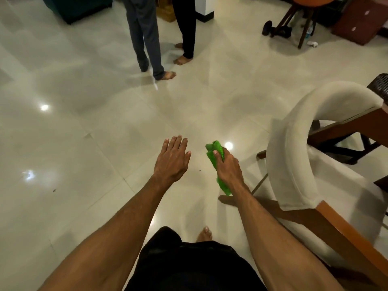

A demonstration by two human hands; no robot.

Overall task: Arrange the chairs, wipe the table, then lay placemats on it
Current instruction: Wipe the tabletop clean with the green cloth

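My right hand [228, 166] grips a bright green cloth [214, 151], which sticks out past my fingers and below my wrist. My left hand [172, 159] hovers beside it over the floor, fingers straight and holding nothing. A chair [294, 156] with a curved white padded back and brown wooden frame stands just to the right of my right hand, not touched by either hand. No table top or placemats are in view.
Two persons stand barefoot on the glossy tiled floor [84, 122] ahead at the top centre [159, 38]. An orange stool on dark wooden legs [302, 22] and a maroon box [361, 19] sit at the top right. A dark sofa corner [77, 7] is top left.
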